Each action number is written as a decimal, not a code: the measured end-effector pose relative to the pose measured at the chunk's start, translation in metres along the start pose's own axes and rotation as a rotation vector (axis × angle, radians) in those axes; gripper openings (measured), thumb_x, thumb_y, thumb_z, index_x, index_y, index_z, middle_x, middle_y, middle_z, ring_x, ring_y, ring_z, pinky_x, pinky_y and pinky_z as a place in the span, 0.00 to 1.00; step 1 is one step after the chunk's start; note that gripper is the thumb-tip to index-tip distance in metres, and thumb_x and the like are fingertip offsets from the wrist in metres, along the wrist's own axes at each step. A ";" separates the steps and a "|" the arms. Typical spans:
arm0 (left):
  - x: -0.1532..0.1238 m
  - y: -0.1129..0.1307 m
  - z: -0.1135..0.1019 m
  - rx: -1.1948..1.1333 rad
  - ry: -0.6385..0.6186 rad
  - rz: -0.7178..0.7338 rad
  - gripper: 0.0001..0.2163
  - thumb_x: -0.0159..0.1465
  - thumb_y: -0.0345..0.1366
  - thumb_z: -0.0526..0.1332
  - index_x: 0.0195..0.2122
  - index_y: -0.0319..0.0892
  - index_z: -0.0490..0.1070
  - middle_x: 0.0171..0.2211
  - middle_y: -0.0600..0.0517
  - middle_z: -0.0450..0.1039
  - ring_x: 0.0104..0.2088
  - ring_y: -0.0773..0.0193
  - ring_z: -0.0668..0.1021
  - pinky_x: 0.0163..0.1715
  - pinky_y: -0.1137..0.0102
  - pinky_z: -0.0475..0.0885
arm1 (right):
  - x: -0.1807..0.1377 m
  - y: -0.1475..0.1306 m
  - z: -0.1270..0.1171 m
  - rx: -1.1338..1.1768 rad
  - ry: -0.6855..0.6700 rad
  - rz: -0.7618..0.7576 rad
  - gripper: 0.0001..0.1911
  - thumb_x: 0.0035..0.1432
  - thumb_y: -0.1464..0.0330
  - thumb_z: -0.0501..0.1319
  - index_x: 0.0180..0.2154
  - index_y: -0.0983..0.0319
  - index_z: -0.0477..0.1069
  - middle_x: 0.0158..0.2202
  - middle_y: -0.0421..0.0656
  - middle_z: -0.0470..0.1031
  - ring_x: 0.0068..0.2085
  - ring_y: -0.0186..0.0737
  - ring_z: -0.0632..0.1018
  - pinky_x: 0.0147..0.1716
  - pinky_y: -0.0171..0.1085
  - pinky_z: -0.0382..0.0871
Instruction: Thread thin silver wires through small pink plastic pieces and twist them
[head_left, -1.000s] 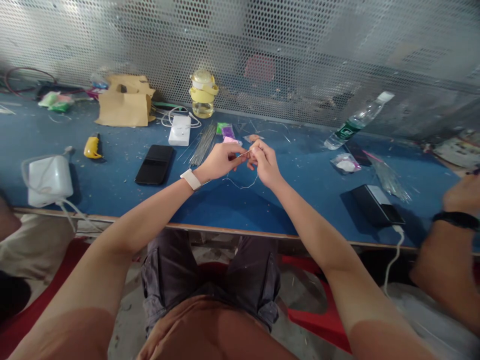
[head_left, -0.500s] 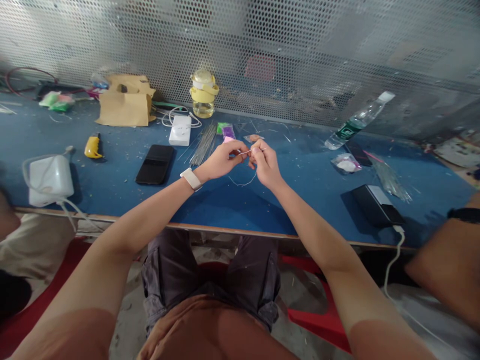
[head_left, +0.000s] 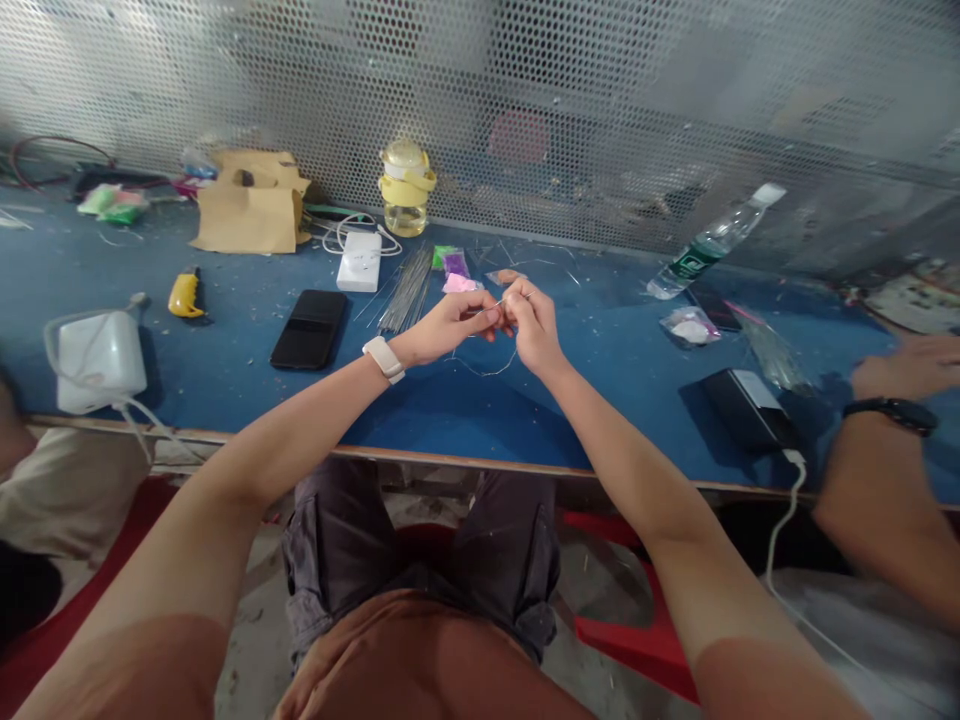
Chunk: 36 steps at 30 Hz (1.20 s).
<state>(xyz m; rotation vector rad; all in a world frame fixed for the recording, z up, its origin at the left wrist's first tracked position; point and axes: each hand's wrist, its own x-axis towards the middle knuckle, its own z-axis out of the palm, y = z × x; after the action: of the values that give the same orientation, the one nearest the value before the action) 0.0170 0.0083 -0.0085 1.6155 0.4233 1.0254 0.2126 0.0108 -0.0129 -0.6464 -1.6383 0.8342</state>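
Over the blue table (head_left: 465, 410), my left hand (head_left: 450, 325) and my right hand (head_left: 531, 322) meet fingertip to fingertip. Both pinch a thin silvery wire (head_left: 491, 368) whose slack loops down toward the table between them. A white watch band sits on my left wrist. Just behind my hands lie a bundle of thin wires (head_left: 406, 291) and small pink, purple and green bags (head_left: 453, 270).
A black phone (head_left: 309, 328), white power strip (head_left: 358, 262), yellow jar (head_left: 406, 187), cardboard box (head_left: 250, 203), yellow cutter (head_left: 184, 294) and white charger (head_left: 100, 358) lie left. A water bottle (head_left: 712, 242) and black power bank (head_left: 750, 408) lie right. Another person's hand (head_left: 907, 368) rests at the right edge.
My hands stay together on the wire, with only small finger shifts. The other person's arm at the right pulled back and has now reached onto the table again.
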 end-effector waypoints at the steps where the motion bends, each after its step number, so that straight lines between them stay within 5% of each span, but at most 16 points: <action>1: 0.000 0.000 0.002 -0.070 -0.001 -0.024 0.26 0.69 0.61 0.78 0.38 0.40 0.79 0.37 0.49 0.81 0.39 0.65 0.83 0.48 0.66 0.82 | 0.000 0.000 -0.001 0.001 0.003 -0.015 0.31 0.75 0.40 0.64 0.30 0.55 0.64 0.27 0.35 0.64 0.26 0.35 0.67 0.28 0.39 0.62; 8: -0.004 0.009 0.009 -0.359 -0.027 -0.117 0.22 0.67 0.54 0.82 0.36 0.40 0.79 0.35 0.52 0.78 0.36 0.68 0.81 0.47 0.68 0.84 | 0.002 -0.002 -0.003 -0.007 -0.042 -0.049 0.28 0.78 0.43 0.63 0.32 0.55 0.66 0.27 0.35 0.66 0.26 0.35 0.67 0.28 0.39 0.62; 16: -0.004 0.018 0.004 -0.327 0.039 -0.153 0.14 0.65 0.38 0.79 0.47 0.40 0.81 0.31 0.54 0.80 0.30 0.68 0.81 0.42 0.66 0.86 | 0.000 -0.009 -0.007 -0.203 -0.052 -0.149 0.28 0.81 0.42 0.58 0.35 0.55 0.70 0.28 0.34 0.65 0.27 0.35 0.63 0.35 0.43 0.65; 21: -0.004 0.018 0.002 -0.207 0.066 -0.124 0.15 0.64 0.37 0.77 0.49 0.40 0.79 0.32 0.53 0.82 0.32 0.66 0.84 0.39 0.68 0.82 | 0.001 -0.009 -0.007 -0.228 -0.032 -0.173 0.27 0.82 0.43 0.58 0.35 0.55 0.68 0.28 0.33 0.63 0.28 0.35 0.64 0.42 0.45 0.69; 25: -0.004 0.010 0.001 0.064 0.036 0.038 0.19 0.63 0.31 0.76 0.54 0.42 0.76 0.37 0.51 0.84 0.38 0.64 0.85 0.43 0.67 0.81 | 0.003 -0.006 -0.009 -0.226 0.007 -0.167 0.29 0.81 0.41 0.58 0.34 0.55 0.66 0.33 0.37 0.68 0.33 0.38 0.68 0.41 0.45 0.67; 28: -0.005 0.004 0.002 0.498 0.154 0.222 0.17 0.65 0.30 0.75 0.54 0.43 0.76 0.44 0.49 0.84 0.40 0.63 0.84 0.45 0.65 0.80 | 0.004 -0.006 -0.009 -0.217 0.015 -0.157 0.30 0.81 0.41 0.58 0.33 0.55 0.64 0.33 0.37 0.65 0.34 0.38 0.67 0.41 0.44 0.66; 32: -0.010 0.004 0.003 0.901 0.266 0.433 0.12 0.70 0.39 0.77 0.50 0.43 0.79 0.44 0.48 0.82 0.40 0.60 0.81 0.43 0.63 0.78 | 0.002 -0.011 -0.006 -0.224 -0.011 -0.154 0.30 0.80 0.40 0.57 0.34 0.55 0.66 0.31 0.36 0.62 0.33 0.38 0.67 0.42 0.44 0.68; 36: -0.011 0.011 0.002 0.986 0.274 0.512 0.13 0.79 0.49 0.69 0.44 0.44 0.79 0.39 0.49 0.81 0.37 0.59 0.80 0.41 0.63 0.75 | -0.001 -0.015 -0.004 -0.257 -0.019 -0.150 0.30 0.80 0.39 0.56 0.33 0.54 0.65 0.29 0.36 0.61 0.33 0.39 0.67 0.42 0.43 0.69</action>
<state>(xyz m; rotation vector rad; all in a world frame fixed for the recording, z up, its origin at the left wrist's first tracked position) 0.0103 -0.0045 -0.0029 2.5508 0.8058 1.5677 0.2173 0.0018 -0.0009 -0.6847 -1.8041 0.5274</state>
